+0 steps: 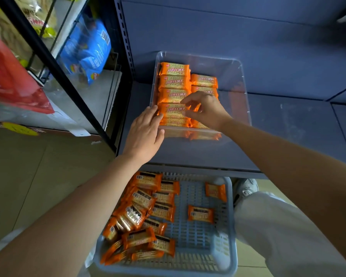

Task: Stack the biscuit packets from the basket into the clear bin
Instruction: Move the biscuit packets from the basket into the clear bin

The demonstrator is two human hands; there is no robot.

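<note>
Two hands at the clear bin (241,76): left hand (144,134) flat at its near corner, right hand (206,108) pinching a biscuit packet (173,112) with red Chinese writing.

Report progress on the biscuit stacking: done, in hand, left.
Done: two rows of packets lie in the clear bin, its right side bare. In hand: right hand pinches the front packet, left hand rests flat at the bin's corner. Left: many loose packets in the basket.
</note>
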